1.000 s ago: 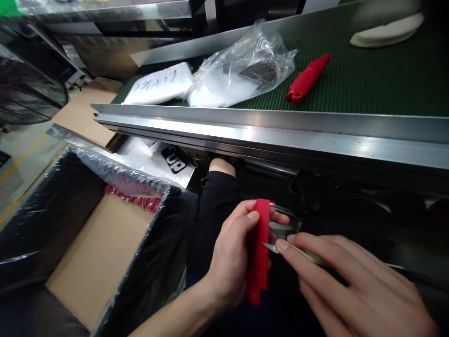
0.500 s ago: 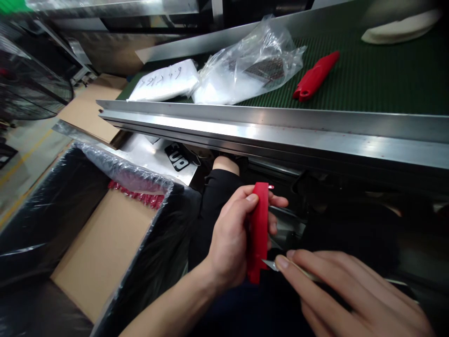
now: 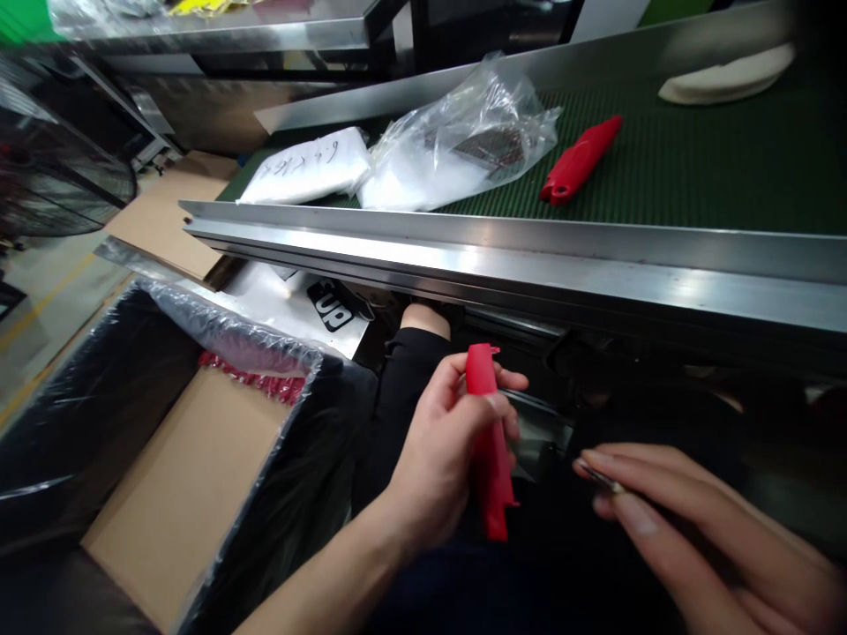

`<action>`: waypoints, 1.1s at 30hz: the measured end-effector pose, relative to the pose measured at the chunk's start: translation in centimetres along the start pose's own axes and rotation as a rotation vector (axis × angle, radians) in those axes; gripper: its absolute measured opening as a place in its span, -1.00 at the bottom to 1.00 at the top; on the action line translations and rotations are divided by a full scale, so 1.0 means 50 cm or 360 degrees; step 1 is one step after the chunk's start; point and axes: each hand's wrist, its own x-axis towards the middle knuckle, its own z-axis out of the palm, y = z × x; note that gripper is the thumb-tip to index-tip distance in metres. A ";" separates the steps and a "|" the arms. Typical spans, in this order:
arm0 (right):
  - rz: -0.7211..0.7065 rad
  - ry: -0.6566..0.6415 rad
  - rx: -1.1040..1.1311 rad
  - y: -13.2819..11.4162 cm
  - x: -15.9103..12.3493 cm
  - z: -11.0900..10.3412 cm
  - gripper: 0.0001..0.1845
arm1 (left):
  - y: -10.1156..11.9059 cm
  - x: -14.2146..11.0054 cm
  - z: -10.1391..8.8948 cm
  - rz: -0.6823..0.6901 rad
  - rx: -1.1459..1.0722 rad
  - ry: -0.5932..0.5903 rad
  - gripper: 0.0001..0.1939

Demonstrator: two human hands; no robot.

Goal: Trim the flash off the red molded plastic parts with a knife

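My left hand (image 3: 440,454) grips a long red plastic part (image 3: 488,445), held roughly upright below the conveyor's metal rail (image 3: 529,256). My right hand (image 3: 688,529) is a short way to its right, fingers pinched on a thin metal blade (image 3: 599,476) whose tip is clear of the red part. A second red plastic part (image 3: 579,160) lies on the green conveyor belt (image 3: 715,159) above.
A cardboard box (image 3: 191,481) lined with black plastic film stands at lower left, with red pieces (image 3: 255,377) at its far edge. On the belt lie a clear plastic bag (image 3: 463,132), a white packet (image 3: 304,168) with writing, and a white object (image 3: 728,75).
The blade tip was against the red part's edge; now my right hand has drawn it away to the right. My left hand has turned the red part slightly.
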 end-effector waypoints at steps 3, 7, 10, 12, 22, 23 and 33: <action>0.0254 0.0165 0.0064 -0.018 0.009 0.025 -0.74 | -0.008 -0.004 -0.001 -0.0014 0.0161 -0.0096 -0.78; 0.0392 0.0290 0.0203 -0.021 0.036 0.039 -0.74 | -0.015 -0.010 0.006 -0.0042 0.0398 -0.0191 -0.77; 0.0421 0.0141 0.0325 -0.015 0.069 0.033 -0.74 | -0.022 -0.014 0.012 -0.0060 0.0470 -0.0205 -0.77; 0.0459 0.0066 0.0423 -0.014 0.091 0.028 -0.82 | -0.026 -0.015 0.015 -0.0076 0.0505 -0.0202 -0.77; 0.0979 -0.0474 0.1312 0.012 0.126 0.023 -0.75 | -0.028 -0.013 0.031 -0.0245 0.0578 -0.0257 -0.73; 0.0978 -0.0488 0.1371 0.015 0.125 0.022 -0.76 | -0.028 -0.013 0.030 -0.0255 0.0586 -0.0273 -0.73; 0.1000 -0.0446 0.1482 0.032 0.117 0.019 -0.75 | -0.031 0.002 0.026 -0.0470 0.0522 -0.0378 -0.68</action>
